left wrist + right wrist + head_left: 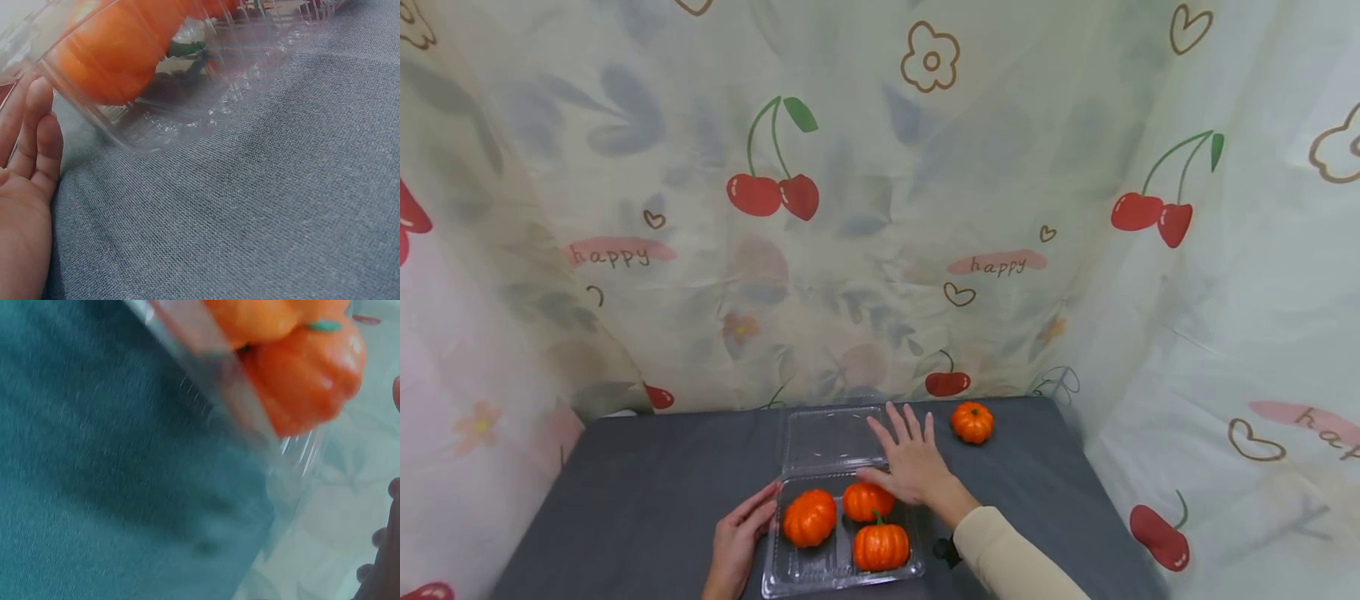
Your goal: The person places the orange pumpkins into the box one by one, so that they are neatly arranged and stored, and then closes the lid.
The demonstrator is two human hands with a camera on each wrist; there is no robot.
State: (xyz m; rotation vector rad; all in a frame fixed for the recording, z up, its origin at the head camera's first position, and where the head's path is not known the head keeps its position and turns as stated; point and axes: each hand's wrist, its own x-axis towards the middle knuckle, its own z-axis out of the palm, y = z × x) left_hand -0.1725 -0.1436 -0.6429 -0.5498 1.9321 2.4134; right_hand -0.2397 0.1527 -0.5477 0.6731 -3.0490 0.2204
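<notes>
A clear plastic clamshell container (pixel 797 575) lies with its lid (pixel 831 437) folded back. Inside are three small orange pumpkins: one at the left (pixel 809 518), one at the back right (pixel 859 502) and one at the front right (pixel 881 547). My left hand (pixel 741 537) rests along the container's left side, its fingers (pixel 49 134) extended at the clear wall in the left wrist view. With fingers spread, my right hand (pixel 913 467) is over the back right corner, overlapping the lid's right edge and part of the back right pumpkin. It holds nothing.
Another orange pumpkin (pixel 972 422) sits outside the container, near the back edge of the dark grey tabletop (pixel 655 492). Printed curtains (pixel 865 250) with cherries and hearts close off the back and both sides. A small black object (pixel 947 551) is by the right sleeve.
</notes>
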